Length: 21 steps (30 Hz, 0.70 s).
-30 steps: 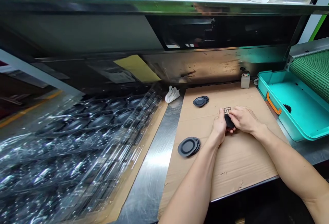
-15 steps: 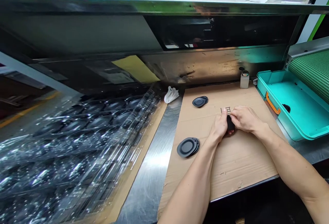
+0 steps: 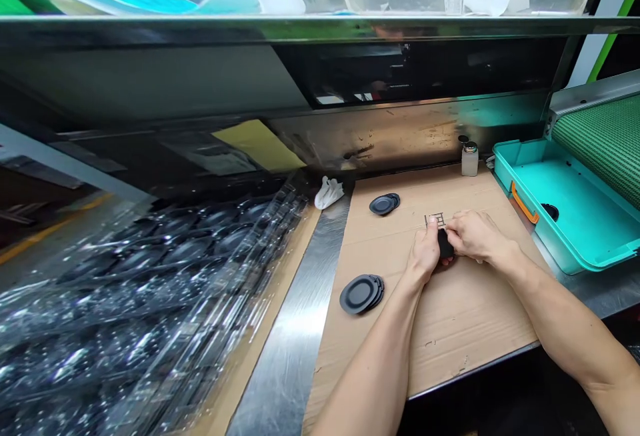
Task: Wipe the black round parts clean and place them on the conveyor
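Left hand (image 3: 424, 251) and right hand (image 3: 473, 235) now sit slightly farther right over the cardboard (image 3: 475, 316), the left clasping the black piece (image 3: 445, 243) near the printed mark (image 3: 439, 218), the right pinching its edge, so work on it apparently continues.

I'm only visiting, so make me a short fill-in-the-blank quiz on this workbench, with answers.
1. Between the left hand and right hand is a small item coloured ____.
2. The sheet beneath them is made of ____.
3. The dark disc piles on it number ____.
4. The teal bin's visible clip is ____.

Missing words: black; cardboard; two; orange.
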Each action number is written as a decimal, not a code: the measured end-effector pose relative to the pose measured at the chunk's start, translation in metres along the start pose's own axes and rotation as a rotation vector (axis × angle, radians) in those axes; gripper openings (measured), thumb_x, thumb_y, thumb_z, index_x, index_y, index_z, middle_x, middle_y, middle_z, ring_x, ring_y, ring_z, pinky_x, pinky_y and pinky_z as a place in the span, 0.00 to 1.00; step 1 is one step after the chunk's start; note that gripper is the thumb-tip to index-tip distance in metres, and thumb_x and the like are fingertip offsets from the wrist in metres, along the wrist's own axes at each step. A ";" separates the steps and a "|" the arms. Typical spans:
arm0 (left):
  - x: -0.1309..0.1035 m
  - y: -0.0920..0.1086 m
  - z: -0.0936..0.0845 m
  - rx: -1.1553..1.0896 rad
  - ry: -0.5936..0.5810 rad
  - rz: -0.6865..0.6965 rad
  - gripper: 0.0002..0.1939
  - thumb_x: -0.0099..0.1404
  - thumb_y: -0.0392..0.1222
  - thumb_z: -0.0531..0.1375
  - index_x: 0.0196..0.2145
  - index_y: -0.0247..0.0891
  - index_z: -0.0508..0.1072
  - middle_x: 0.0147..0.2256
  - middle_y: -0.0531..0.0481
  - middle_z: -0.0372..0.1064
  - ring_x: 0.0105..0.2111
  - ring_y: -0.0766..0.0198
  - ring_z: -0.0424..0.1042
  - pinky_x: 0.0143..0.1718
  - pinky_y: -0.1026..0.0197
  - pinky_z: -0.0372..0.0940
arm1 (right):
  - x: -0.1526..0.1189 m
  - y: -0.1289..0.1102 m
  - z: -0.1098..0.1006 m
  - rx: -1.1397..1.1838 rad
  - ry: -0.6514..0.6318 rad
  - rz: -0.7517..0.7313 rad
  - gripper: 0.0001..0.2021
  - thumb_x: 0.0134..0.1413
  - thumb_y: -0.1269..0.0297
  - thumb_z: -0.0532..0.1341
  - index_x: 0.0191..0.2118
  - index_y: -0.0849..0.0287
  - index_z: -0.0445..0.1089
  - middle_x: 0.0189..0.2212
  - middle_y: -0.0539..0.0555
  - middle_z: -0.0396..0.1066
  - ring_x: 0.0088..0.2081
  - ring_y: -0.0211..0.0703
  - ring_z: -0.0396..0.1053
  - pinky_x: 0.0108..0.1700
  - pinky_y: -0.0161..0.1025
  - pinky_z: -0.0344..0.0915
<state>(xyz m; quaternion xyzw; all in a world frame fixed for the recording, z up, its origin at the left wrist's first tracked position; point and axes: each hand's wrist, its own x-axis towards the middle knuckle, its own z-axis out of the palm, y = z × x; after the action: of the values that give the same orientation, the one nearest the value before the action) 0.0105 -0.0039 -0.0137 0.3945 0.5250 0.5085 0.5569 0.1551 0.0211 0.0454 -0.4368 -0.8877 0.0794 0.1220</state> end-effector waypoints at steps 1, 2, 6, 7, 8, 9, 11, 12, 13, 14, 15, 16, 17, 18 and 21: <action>0.001 0.000 0.001 -0.071 0.024 -0.011 0.35 0.67 0.69 0.51 0.23 0.35 0.74 0.15 0.46 0.68 0.12 0.64 0.65 0.13 0.64 0.55 | 0.001 0.003 0.002 0.068 0.038 -0.016 0.13 0.64 0.64 0.54 0.32 0.59 0.74 0.36 0.56 0.75 0.40 0.44 0.71 0.43 0.36 0.62; 0.002 0.001 0.001 -0.141 0.044 -0.018 0.35 0.67 0.69 0.51 0.25 0.34 0.75 0.17 0.45 0.69 0.12 0.64 0.65 0.14 0.64 0.56 | 0.003 0.006 0.004 0.163 0.096 -0.024 0.13 0.65 0.63 0.54 0.33 0.58 0.74 0.36 0.55 0.75 0.40 0.43 0.71 0.44 0.36 0.62; 0.004 0.002 0.003 -0.272 0.053 0.011 0.36 0.67 0.70 0.49 0.33 0.31 0.76 0.23 0.43 0.74 0.15 0.66 0.67 0.15 0.65 0.58 | 0.013 0.024 0.016 0.685 0.377 0.134 0.18 0.68 0.52 0.49 0.47 0.59 0.70 0.36 0.53 0.73 0.37 0.38 0.72 0.40 0.33 0.66; 0.003 0.002 0.004 -0.249 0.046 0.029 0.36 0.67 0.70 0.49 0.34 0.31 0.76 0.23 0.43 0.74 0.14 0.66 0.66 0.15 0.65 0.57 | 0.018 0.030 0.018 0.774 0.415 0.202 0.20 0.68 0.50 0.48 0.50 0.59 0.68 0.36 0.52 0.73 0.35 0.38 0.72 0.38 0.33 0.67; 0.002 0.002 0.005 -0.208 0.038 0.050 0.36 0.66 0.71 0.50 0.34 0.31 0.76 0.23 0.44 0.74 0.14 0.67 0.65 0.14 0.65 0.56 | 0.025 0.037 0.020 0.813 0.443 0.271 0.21 0.67 0.49 0.48 0.51 0.59 0.66 0.35 0.52 0.72 0.32 0.37 0.72 0.36 0.33 0.67; 0.002 0.002 0.006 -0.156 0.029 0.071 0.36 0.66 0.71 0.50 0.34 0.31 0.76 0.23 0.44 0.74 0.13 0.68 0.64 0.14 0.65 0.55 | 0.033 0.046 0.019 0.799 0.471 0.336 0.21 0.67 0.48 0.48 0.51 0.59 0.66 0.35 0.51 0.72 0.30 0.37 0.72 0.34 0.34 0.67; 0.000 0.001 0.008 -0.058 0.017 0.104 0.36 0.66 0.71 0.51 0.34 0.30 0.76 0.23 0.44 0.75 0.14 0.68 0.64 0.14 0.65 0.56 | 0.053 0.065 0.011 0.632 0.537 0.438 0.19 0.65 0.50 0.52 0.50 0.59 0.67 0.35 0.52 0.73 0.30 0.38 0.72 0.37 0.35 0.68; -0.001 0.000 0.009 -0.027 0.012 0.114 0.36 0.66 0.71 0.51 0.35 0.30 0.77 0.24 0.44 0.75 0.14 0.67 0.65 0.14 0.65 0.56 | 0.065 0.075 0.003 0.508 0.565 0.469 0.17 0.64 0.53 0.54 0.48 0.59 0.68 0.36 0.53 0.74 0.33 0.40 0.73 0.40 0.37 0.68; -0.001 0.000 0.009 -0.009 0.008 0.121 0.36 0.66 0.71 0.51 0.35 0.30 0.77 0.24 0.44 0.75 0.15 0.66 0.65 0.15 0.65 0.57 | 0.078 0.085 -0.008 0.380 0.577 0.484 0.14 0.63 0.56 0.55 0.46 0.59 0.70 0.37 0.54 0.75 0.37 0.43 0.73 0.44 0.38 0.68; -0.001 -0.001 0.009 0.000 0.002 0.126 0.37 0.66 0.70 0.50 0.36 0.30 0.77 0.25 0.44 0.76 0.16 0.66 0.66 0.15 0.64 0.58 | 0.091 0.095 -0.020 0.256 0.565 0.486 0.12 0.63 0.59 0.56 0.43 0.59 0.71 0.38 0.56 0.76 0.41 0.45 0.74 0.48 0.40 0.67; -0.001 -0.001 0.009 0.005 -0.004 0.130 0.37 0.67 0.70 0.49 0.36 0.31 0.77 0.25 0.44 0.76 0.16 0.66 0.66 0.15 0.64 0.58 | 0.103 0.104 -0.032 0.149 0.537 0.479 0.11 0.62 0.61 0.56 0.42 0.59 0.73 0.40 0.57 0.77 0.44 0.48 0.73 0.50 0.41 0.66; -0.001 -0.001 0.008 0.009 -0.009 0.134 0.37 0.67 0.70 0.48 0.36 0.31 0.78 0.25 0.44 0.76 0.16 0.66 0.65 0.16 0.64 0.58 | 0.115 0.112 -0.044 0.063 0.504 0.478 0.11 0.62 0.63 0.56 0.42 0.58 0.74 0.41 0.58 0.77 0.46 0.50 0.73 0.51 0.42 0.66; 0.000 0.000 0.008 0.017 -0.011 0.139 0.37 0.67 0.70 0.48 0.36 0.31 0.78 0.25 0.44 0.76 0.16 0.66 0.65 0.16 0.64 0.58 | 0.126 0.119 -0.055 -0.011 0.468 0.486 0.12 0.62 0.63 0.56 0.45 0.58 0.74 0.43 0.59 0.77 0.47 0.51 0.73 0.52 0.42 0.66; 0.000 0.000 0.008 0.027 -0.012 0.144 0.36 0.67 0.69 0.48 0.35 0.31 0.78 0.25 0.44 0.76 0.16 0.66 0.66 0.17 0.63 0.58 | 0.136 0.124 -0.064 -0.073 0.428 0.497 0.14 0.62 0.63 0.55 0.48 0.58 0.74 0.44 0.60 0.77 0.48 0.52 0.72 0.52 0.42 0.66; -0.001 0.002 0.008 0.052 -0.011 0.154 0.36 0.68 0.69 0.47 0.33 0.33 0.78 0.24 0.43 0.76 0.17 0.63 0.68 0.18 0.62 0.59 | 0.158 0.135 -0.079 -0.195 0.311 0.508 0.16 0.64 0.63 0.54 0.51 0.58 0.75 0.46 0.62 0.76 0.48 0.52 0.73 0.49 0.41 0.67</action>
<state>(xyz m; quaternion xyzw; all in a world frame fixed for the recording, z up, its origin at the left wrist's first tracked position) 0.0183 -0.0037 -0.0108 0.4509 0.5031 0.5339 0.5084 0.1867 0.2309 0.1106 -0.6613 -0.7242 -0.0460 0.1902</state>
